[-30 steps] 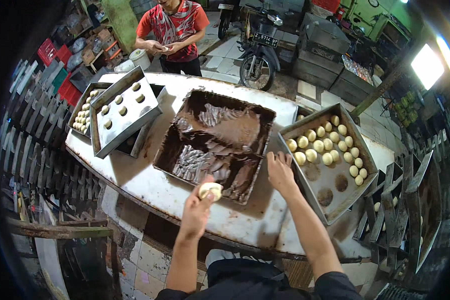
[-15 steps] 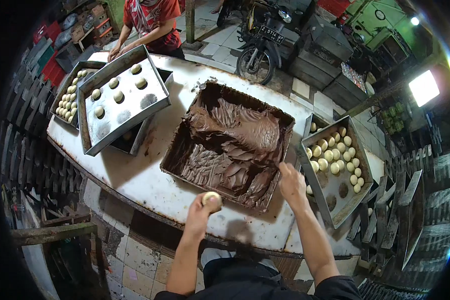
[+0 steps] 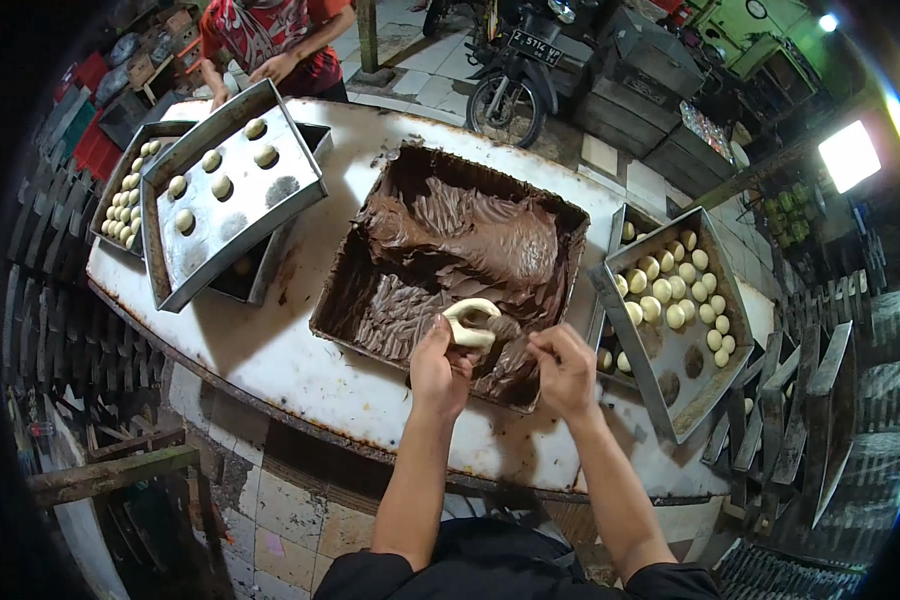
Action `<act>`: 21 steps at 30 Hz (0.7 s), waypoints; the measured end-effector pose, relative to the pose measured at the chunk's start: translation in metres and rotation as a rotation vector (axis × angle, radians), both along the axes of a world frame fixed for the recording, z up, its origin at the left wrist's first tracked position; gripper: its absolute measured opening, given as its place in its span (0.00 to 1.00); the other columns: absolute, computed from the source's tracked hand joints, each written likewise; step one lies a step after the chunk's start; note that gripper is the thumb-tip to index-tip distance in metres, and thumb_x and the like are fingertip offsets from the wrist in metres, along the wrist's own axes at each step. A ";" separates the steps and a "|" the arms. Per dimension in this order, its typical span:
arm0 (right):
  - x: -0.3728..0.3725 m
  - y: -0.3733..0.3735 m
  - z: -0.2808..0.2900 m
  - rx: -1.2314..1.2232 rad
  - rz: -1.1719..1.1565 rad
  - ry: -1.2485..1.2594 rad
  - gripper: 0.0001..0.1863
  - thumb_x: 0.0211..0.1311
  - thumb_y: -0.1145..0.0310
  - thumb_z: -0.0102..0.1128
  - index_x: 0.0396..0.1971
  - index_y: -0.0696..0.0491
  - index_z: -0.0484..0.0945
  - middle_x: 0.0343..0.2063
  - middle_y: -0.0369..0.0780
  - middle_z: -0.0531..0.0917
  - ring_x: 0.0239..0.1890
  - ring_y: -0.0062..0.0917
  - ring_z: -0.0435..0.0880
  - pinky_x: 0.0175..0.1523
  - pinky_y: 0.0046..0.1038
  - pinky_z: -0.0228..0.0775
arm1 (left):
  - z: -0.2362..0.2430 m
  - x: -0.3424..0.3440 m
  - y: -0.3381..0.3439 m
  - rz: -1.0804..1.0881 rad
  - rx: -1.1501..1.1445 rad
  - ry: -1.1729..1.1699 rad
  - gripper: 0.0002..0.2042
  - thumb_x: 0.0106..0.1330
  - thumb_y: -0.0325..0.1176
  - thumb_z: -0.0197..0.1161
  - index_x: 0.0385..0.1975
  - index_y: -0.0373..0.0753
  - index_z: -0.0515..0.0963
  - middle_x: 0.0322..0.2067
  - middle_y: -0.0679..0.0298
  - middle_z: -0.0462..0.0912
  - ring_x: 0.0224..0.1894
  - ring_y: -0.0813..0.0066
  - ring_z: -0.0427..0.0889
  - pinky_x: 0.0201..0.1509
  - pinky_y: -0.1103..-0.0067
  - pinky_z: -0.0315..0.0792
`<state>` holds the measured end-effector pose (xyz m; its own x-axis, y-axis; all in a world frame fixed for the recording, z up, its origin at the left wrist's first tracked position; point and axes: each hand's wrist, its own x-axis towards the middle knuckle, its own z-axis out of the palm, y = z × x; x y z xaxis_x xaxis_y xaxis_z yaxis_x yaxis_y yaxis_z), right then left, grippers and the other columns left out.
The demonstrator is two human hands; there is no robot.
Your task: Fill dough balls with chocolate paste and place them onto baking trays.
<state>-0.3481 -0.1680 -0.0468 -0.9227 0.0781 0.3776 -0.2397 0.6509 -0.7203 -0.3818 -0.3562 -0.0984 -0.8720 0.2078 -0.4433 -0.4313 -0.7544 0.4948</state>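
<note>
My left hand (image 3: 440, 370) holds a flattened piece of pale dough (image 3: 470, 322) over the near corner of a big metal tray of brown chocolate paste (image 3: 450, 250). Just to its right, my right hand (image 3: 562, 368) hovers at the tray's near edge with its fingers curled and dipped toward the paste; what they hold is hidden. A tray of pale dough balls (image 3: 670, 290) lies right of my right hand.
A white worn table (image 3: 270, 350) carries everything. Stacked trays with filled buns (image 3: 220, 190) sit at the left. Another person in a red shirt (image 3: 270, 40) works at the far side. A motorbike (image 3: 510, 60) stands behind. Racks line both sides.
My left hand has carried the dough from the table edge over the chocolate tray, and the dough now looks spread open. My right hand moved left toward it.
</note>
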 end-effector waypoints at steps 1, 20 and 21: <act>-0.007 0.015 -0.010 0.117 -0.020 0.014 0.02 0.58 0.83 0.64 0.29 0.61 0.79 0.31 0.46 0.83 0.35 0.41 0.84 0.42 0.33 0.78 | -0.007 -0.002 0.007 0.115 -0.003 -0.023 0.21 0.82 0.45 0.49 0.58 0.32 0.75 0.48 0.56 0.85 0.50 0.70 0.85 0.52 0.73 0.80; 0.303 0.216 0.114 -0.904 0.129 -0.096 0.13 0.62 0.84 0.68 0.47 0.59 0.84 0.43 0.38 0.85 0.40 0.20 0.85 0.43 0.22 0.81 | 0.140 0.271 0.269 -0.220 -0.071 0.471 0.08 0.71 0.26 0.57 0.47 0.37 0.74 0.38 0.68 0.75 0.37 0.82 0.76 0.41 0.81 0.74; 0.321 0.233 0.118 -1.100 0.040 -0.103 0.14 0.61 0.83 0.69 0.47 0.59 0.84 0.40 0.37 0.85 0.39 0.19 0.85 0.41 0.22 0.80 | 0.149 0.287 0.289 -0.324 -0.124 0.486 0.10 0.70 0.27 0.63 0.47 0.36 0.74 0.39 0.67 0.76 0.39 0.82 0.76 0.45 0.81 0.73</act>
